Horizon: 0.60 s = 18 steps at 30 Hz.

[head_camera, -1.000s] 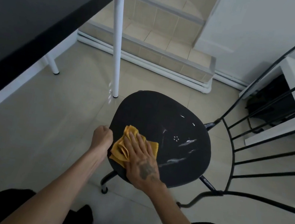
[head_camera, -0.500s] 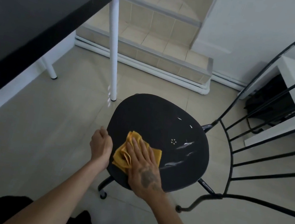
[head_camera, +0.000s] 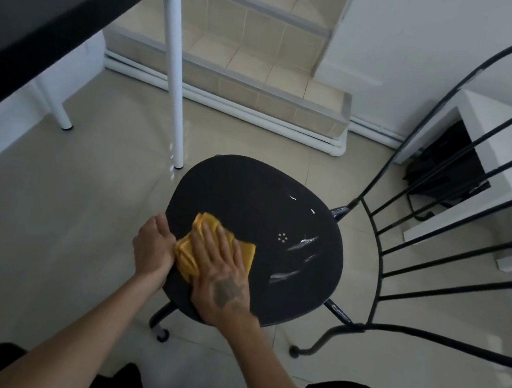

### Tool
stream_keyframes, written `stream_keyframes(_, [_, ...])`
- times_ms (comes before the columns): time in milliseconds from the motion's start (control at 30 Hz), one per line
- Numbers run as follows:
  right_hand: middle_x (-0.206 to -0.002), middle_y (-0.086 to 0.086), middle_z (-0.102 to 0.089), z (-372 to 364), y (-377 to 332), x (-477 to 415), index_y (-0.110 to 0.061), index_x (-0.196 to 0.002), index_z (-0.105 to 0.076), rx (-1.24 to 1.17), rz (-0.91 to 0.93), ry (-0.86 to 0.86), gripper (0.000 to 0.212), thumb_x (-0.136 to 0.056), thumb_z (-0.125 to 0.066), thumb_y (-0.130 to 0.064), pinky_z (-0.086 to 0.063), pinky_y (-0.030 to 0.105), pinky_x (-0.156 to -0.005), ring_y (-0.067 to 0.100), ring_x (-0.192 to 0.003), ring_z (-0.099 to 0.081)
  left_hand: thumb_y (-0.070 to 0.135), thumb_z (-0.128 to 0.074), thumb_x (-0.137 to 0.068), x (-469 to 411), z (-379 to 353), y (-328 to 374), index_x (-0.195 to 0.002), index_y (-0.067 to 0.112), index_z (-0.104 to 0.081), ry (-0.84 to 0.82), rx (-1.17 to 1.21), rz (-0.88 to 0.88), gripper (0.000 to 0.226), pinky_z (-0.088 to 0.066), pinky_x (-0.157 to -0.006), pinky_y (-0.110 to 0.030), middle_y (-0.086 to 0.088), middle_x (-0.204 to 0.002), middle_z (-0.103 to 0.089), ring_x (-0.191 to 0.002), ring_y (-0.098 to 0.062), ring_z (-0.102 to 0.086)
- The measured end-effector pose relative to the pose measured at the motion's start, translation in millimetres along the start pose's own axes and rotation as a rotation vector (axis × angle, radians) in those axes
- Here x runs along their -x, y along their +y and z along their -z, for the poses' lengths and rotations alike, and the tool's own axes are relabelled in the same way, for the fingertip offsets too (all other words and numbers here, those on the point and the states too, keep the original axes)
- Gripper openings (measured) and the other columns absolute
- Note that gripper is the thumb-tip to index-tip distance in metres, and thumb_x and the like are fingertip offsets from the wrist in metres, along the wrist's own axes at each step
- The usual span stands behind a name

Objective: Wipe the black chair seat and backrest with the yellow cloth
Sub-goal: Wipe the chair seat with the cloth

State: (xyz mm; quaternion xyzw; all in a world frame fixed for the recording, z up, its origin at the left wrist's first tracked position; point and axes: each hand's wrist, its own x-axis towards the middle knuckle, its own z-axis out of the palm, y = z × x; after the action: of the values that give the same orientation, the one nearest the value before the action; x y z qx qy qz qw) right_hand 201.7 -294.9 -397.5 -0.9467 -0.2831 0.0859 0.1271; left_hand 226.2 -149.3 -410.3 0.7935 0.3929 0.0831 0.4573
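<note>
Head cam: right hand (head_camera: 223, 274) presses flat, fingers straight, on the yellow cloth (head_camera: 188, 255) on the seat (head_camera: 256, 207). Left hand (head_camera: 153, 250) grips the seat's edge, fingers curled.

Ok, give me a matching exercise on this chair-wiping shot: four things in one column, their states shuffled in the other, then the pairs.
1. yellow cloth
2. left hand
3. right hand
4. backrest

A. grips the near-left edge of the seat
B. untouched black rods, right of the seat
C. bunched on the seat under a palm
D. fingers straight, pressing down on the cloth

Pairs: 1-C, 2-A, 3-D, 4-B.
</note>
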Motion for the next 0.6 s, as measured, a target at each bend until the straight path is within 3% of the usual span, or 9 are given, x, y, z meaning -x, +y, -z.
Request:
stream_keyframes(100, [-0.165, -0.01, 0.01, 8, 22, 43, -0.032, -0.159, 0.0, -0.029, -0.024, 0.002, 0.066, -0.101, -0.03, -0.041, 0.015, 0.041, -0.12, 0.015, -0.15, 0.02, 0.023, -0.032, -0.102, 3, 0, 1, -0.079, 0.008, -0.052, -0.001, -0.004, 0.024, 0.034, -0.051, -0.081, -0.05, -0.014, -0.084, -0.061, -0.088, -0.037, -0.062])
stream_keyframes(300, [-0.164, -0.005, 0.019, 18, 60, -11, -0.029, -0.158, 0.008, 0.028, -0.319, 0.003, 0.069, -0.103, -0.03, -0.044, 0.007, 0.052, -0.123, 0.025, -0.15, 0.021, 0.036, -0.028, -0.106, 6, -1, 3, -0.096, 0.003, -0.056, 0.03, -0.142, -0.068, 0.044, -0.041, -0.072, -0.044, -0.022, -0.096, -0.064, -0.092, -0.044, -0.061])
stream_keyframes(367, [-0.164, -0.004, 0.014, 12, 40, -17, -0.027, -0.159, 0.003, 0.002, -0.269, 0.027, 0.069, -0.102, -0.034, -0.038, 0.004, 0.054, -0.122, 0.028, -0.151, 0.018, 0.036, -0.027, -0.106, 9, 1, 5, -0.099, 0.005, -0.053, 0.03, -0.218, -0.079, 0.041, -0.039, -0.068, -0.043, -0.024, -0.096, -0.064, -0.091, -0.045, -0.061])
stream_keyframes(467, [-0.165, -0.008, 0.01, 7, 24, 22, -0.031, -0.159, 0.0, 0.014, -0.045, -0.01, 0.071, -0.099, -0.039, -0.036, 0.006, 0.051, -0.123, 0.023, -0.151, 0.018, 0.036, -0.028, -0.106, 12, 4, 9, -0.106, 0.006, -0.05, 0.039, -0.299, -0.122, 0.037, -0.038, -0.066, -0.044, -0.026, -0.097, -0.064, -0.088, -0.047, -0.062])
stream_keyframes(600, [-0.165, -0.012, 0.014, 12, 67, 67, -0.04, -0.157, 0.006, 0.018, -0.147, 0.011, 0.07, -0.1, -0.035, -0.044, 0.007, 0.051, -0.123, 0.018, -0.15, 0.022, 0.038, -0.031, -0.106, 14, 4, 6, -0.119, 0.01, -0.049, 0.03, -0.375, -0.193, 0.035, -0.04, -0.066, -0.043, -0.024, -0.097, -0.066, -0.086, -0.046, -0.063])
